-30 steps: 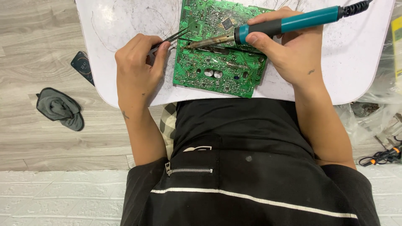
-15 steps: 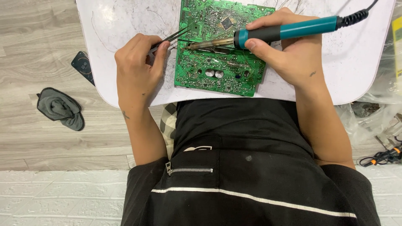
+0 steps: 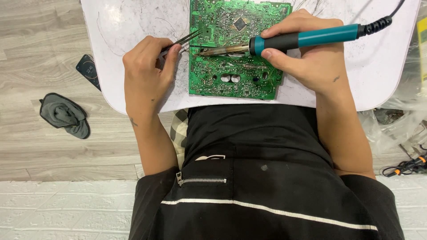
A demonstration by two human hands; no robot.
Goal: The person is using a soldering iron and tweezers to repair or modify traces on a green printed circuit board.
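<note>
A green circuit board lies flat on a small white table over my lap. My left hand pinches thin black tweezers whose tips reach the board's left edge. My right hand grips a soldering iron with a teal and black handle, held nearly level. Its metal tip rests on the board's upper left part, close to the tweezer tips. A black cord leaves the handle toward the upper right.
A dark phone and a crumpled grey cloth lie on the wooden floor at left. Clear plastic bags and wires with orange parts sit at right. The table top is scratched and sooty.
The board appears squarer to the table edge than before. The iron's handle has dropped closer to level. The tweezers stay at the board's left edge.
</note>
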